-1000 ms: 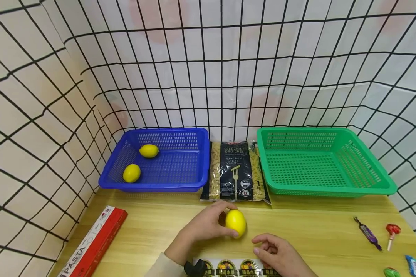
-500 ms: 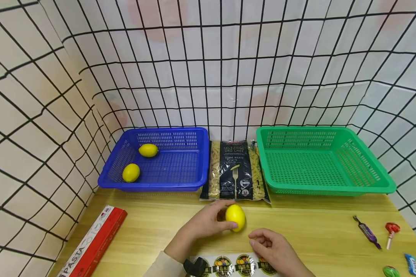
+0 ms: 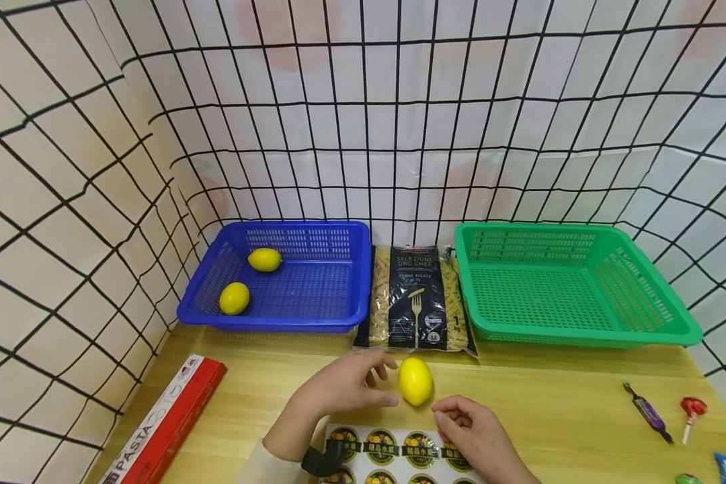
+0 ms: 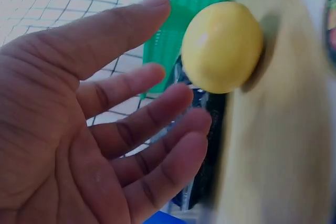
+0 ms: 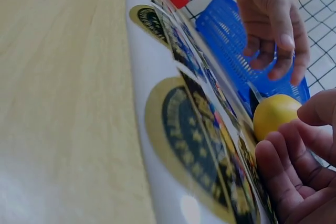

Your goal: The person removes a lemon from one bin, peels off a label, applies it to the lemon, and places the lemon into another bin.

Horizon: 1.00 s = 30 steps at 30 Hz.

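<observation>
A yellow lemon [image 3: 415, 382] sits on the wooden table in front of a pasta bag. My left hand [image 3: 345, 384] is just left of it, fingers spread. The left wrist view shows a gap between the fingertips and the lemon [image 4: 222, 47]. To the lemon's right my right hand [image 3: 478, 430] hovers with loosely bent fingers over the corner of a sticker sheet [image 3: 402, 464]. The right wrist view has the thumb close to the index fingertip and overlapping the lemon [image 5: 275, 115]; no object shows between them.
Two lemons [image 3: 234, 298] lie in the blue basket [image 3: 272, 328] at back left. A green basket [image 3: 581, 338] stands at back right, the pasta bag [image 3: 416, 302] between them. A red pasta box [image 3: 169, 420] lies left; a purple candy [image 3: 649, 413] and a lollipop [image 3: 694, 407] lie right.
My left hand has let go of the lemon and drawn back slightly left. The sticker sheet now shows farther up the table. My right hand has shifted a little.
</observation>
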Motion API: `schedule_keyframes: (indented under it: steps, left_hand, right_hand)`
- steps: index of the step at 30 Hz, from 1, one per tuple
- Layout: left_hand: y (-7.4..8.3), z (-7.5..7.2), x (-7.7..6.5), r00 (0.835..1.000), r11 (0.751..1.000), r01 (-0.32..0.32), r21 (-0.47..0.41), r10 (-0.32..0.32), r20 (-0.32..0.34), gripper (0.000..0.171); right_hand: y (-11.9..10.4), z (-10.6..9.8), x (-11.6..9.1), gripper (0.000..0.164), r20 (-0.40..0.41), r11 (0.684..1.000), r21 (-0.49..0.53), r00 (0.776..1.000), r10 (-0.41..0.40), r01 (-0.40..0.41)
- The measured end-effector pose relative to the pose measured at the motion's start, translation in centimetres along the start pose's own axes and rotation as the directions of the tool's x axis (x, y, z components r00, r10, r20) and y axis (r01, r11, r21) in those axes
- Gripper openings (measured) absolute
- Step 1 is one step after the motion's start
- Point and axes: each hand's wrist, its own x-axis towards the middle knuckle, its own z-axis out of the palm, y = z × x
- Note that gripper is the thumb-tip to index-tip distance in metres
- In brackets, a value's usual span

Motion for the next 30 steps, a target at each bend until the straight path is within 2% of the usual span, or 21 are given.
schedule_keyframes:
  steps: [3,5,8,13,17,20,23,25,30]
  left_hand:
    - [0.0,0.5,-0.6,0.996,1.000,0.025,0.004,-0.025,0.083,0.044]
    - [0.1,1.1,-0.8,0.988,0.999,0.039,0.002,-0.039,0.151,0.041]
    - [0.1,2.1,-0.8,0.977,0.999,0.053,0.000,-0.052,0.206,0.039]
    - [-0.1,3.0,-0.4,0.977,0.998,0.066,0.008,-0.066,0.204,0.038]
    - [-0.5,3.2,-0.2,0.974,0.997,0.053,0.057,-0.064,0.217,0.034]
    - [-0.7,3.3,-0.1,0.971,0.995,0.032,0.097,-0.054,0.231,0.032]
    - [-0.9,3.4,-0.1,0.973,0.992,0.015,0.128,-0.044,0.227,0.033]
    - [-0.9,3.4,-0.1,0.975,0.991,0.012,0.134,-0.041,0.217,0.034]
    - [-1.0,3.4,0.0,0.976,0.991,0.001,0.133,-0.030,0.216,0.034]
  right_hand:
    - [0.0,0.1,0.0,0.023,-0.003,1.000,0.004,1.000,-0.019,0.019]
    - [0.1,0.0,0.0,0.024,-0.008,1.000,0.006,1.000,-0.029,0.029]
    - [0.2,-0.1,0.0,0.025,-0.015,0.999,0.019,0.999,-0.034,0.034]
    - [0.1,-0.2,-0.1,0.025,-0.021,0.998,0.008,0.998,-0.058,0.058]
    - [0.2,-0.8,0.1,0.017,-0.043,0.985,-0.120,0.991,-0.127,0.121]
    - [0.5,-1.7,0.6,0.011,0.006,0.939,-0.267,0.975,-0.223,0.216]
    - [0.8,-2.8,1.0,0.012,0.100,0.894,-0.335,0.955,-0.279,0.296]
    - [0.9,-3.5,1.1,0.014,0.154,0.893,-0.340,0.954,-0.256,0.294]
    - [0.9,-4.4,1.4,0.019,0.238,0.913,-0.330,0.957,-0.165,0.239]
